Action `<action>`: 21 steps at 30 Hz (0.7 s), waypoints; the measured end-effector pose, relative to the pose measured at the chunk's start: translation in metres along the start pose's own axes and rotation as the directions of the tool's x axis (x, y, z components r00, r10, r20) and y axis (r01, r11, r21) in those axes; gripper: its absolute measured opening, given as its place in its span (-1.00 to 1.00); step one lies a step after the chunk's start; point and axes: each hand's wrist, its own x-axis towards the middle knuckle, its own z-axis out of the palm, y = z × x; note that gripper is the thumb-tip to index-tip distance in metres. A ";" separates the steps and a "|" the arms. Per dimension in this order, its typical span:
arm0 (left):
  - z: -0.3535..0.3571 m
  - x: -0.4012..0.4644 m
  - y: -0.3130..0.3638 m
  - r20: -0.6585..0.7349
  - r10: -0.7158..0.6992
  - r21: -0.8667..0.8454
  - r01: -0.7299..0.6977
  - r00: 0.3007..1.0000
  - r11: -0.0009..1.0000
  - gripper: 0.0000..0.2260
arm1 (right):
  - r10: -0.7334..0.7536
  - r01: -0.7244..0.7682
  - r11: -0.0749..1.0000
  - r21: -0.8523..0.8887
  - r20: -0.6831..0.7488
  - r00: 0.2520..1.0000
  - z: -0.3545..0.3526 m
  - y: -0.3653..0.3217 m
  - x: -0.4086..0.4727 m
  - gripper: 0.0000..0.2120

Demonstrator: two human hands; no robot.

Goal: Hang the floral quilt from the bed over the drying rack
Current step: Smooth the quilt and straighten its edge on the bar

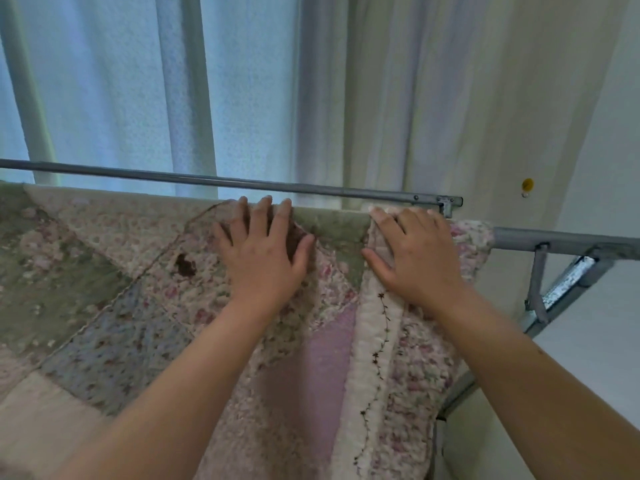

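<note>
The floral quilt [114,278], a patchwork of pink, green and blue flowered squares, hangs over a near bar of the grey metal drying rack [568,242] and fills the lower left of the view. My left hand [263,247] lies flat on the quilt near its top fold, fingers straight and reaching up to the edge. My right hand [415,251] presses flat on a bunched fold at the quilt's right end, fingertips at the top. The bar under the quilt is hidden by the fabric.
A second grey rack bar [207,179] runs across just behind and above the quilt. Pale curtains [242,88] hang behind it. The rack's folding leg [557,292] slants down at the right. A white wall with a small yellow dot [527,184] stands at the right.
</note>
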 end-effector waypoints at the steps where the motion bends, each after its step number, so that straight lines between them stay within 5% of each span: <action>1: 0.001 -0.001 0.006 0.009 -0.002 0.012 0.002 1.000 1.000 -0.50 | -0.004 0.004 1.000 0.006 -0.003 1.000 -0.001 0.006 -0.002 -0.50; 10: 0.006 -0.003 0.043 0.094 0.026 0.064 -0.032 0.995 0.997 -0.45 | 0.004 -0.005 0.999 0.038 0.014 1.000 0.001 0.017 -0.006 -0.51; 21: 0.019 0.000 0.059 0.025 0.149 0.032 -0.149 0.989 0.988 -0.54 | 0.048 -0.047 0.997 0.053 -0.020 0.999 0.003 0.017 -0.006 -0.50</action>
